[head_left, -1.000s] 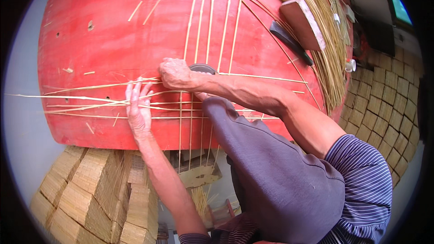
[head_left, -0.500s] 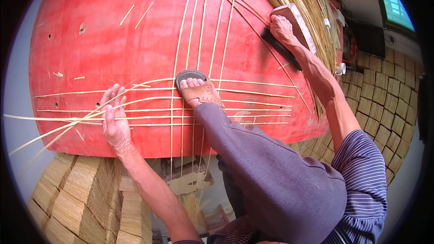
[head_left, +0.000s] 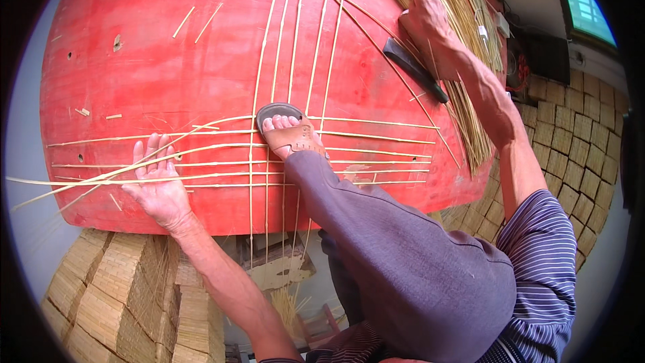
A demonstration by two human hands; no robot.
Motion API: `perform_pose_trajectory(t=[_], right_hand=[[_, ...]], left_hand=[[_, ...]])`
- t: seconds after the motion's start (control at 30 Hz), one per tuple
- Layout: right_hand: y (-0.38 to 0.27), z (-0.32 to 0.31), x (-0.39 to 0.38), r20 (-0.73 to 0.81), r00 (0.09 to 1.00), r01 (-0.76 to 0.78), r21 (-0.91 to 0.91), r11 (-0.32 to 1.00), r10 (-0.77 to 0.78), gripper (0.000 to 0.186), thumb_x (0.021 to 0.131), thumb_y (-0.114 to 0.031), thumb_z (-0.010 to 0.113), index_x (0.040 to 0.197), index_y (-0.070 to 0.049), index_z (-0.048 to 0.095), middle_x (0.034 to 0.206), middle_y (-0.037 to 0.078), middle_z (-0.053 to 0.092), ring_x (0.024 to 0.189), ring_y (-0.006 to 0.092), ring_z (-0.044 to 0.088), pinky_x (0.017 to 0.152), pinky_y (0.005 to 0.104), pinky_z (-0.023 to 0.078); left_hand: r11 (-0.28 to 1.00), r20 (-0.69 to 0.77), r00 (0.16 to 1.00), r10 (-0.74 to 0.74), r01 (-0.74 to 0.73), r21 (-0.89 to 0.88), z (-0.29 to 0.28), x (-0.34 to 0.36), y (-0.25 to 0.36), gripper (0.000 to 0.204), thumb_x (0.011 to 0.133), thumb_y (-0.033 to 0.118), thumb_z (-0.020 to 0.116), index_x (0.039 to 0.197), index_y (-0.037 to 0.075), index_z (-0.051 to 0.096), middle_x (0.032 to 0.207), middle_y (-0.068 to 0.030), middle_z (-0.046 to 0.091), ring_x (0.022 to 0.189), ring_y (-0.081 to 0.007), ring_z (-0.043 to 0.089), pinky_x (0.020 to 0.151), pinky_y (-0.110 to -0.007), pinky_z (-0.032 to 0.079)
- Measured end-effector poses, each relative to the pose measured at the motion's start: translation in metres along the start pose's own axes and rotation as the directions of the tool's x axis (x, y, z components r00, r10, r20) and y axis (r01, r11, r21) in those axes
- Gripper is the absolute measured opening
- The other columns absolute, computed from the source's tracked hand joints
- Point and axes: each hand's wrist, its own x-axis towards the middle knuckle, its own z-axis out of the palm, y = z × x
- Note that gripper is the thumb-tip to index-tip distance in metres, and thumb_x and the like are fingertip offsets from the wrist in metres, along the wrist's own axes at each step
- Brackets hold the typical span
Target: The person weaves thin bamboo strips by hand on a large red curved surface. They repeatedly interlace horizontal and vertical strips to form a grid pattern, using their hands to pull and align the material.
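Our right hand (head_left: 430,19) is shifting up beside the bundle (head_left: 470,131), grip unclear; our left hand (head_left: 161,191), fingers wide, is cradling strips (head_left: 251,174) over the worktop (head_left: 168,74), risking slippage if the foot (head_left: 282,123) is lifting.

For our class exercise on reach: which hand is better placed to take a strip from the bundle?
Probably the right hand: it is by the bundle, while the left hand is across the board, under crossed strips.

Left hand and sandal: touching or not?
Apart. The head view shows red board between the left hand and the sandal.
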Motion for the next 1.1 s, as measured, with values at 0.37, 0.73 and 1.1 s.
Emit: perform_pose_trajectory(t=[0.37,0.73,1.1], right_hand=[[-0.382,-0.054,0.013,-0.865,0.386,0.918,0.328,0.221,-0.321,0.008,0.079,-0.019,0.065,0.081,-0.013,0.06,0.078,0.008,0.067,0.08,0.0271,0.068,0.062,0.0427,0.052],[-0.398,-0.014,-0.083,-0.015,0.709,0.465,0.761,0.453,-0.705,0.021,0.082,-0.013,0.061,0.101,-0.006,0.062,0.093,0.018,0.066,0.084,0.0357,0.069,0.063,0.0493,0.056],[-0.15,-0.012,-0.102,0.363,0.754,0.075,0.78,0.622,-0.547,0.027,0.092,-0.024,0.066,0.091,0.002,0.07,0.078,0.019,0.067,0.075,0.0334,0.067,0.068,0.0425,0.051]], left_hand=[[0.959,-0.128,0.981,-0.146,0.172,0.225,-0.006,-0.004,0.017,0.073,0.1,0.053,0.05,0.151,0.004,0.032,0.143,-0.0231,0.05,0.12,-0.0358,0.059,0.107,-0.047,0.043],[0.952,-0.204,0.949,-0.24,0.272,0.144,-0.018,0.003,0.001,0.044,0.104,0.036,0.052,0.13,0.0,0.052,0.126,-0.022,0.062,0.117,-0.0331,0.061,0.102,-0.048,0.049],[0.977,-0.235,0.962,-0.135,0.169,0.131,-0.017,0.004,0.001,0.049,0.099,0.039,0.06,0.131,0.004,0.051,0.116,-0.0217,0.065,0.103,-0.0329,0.066,0.089,-0.046,0.056]])
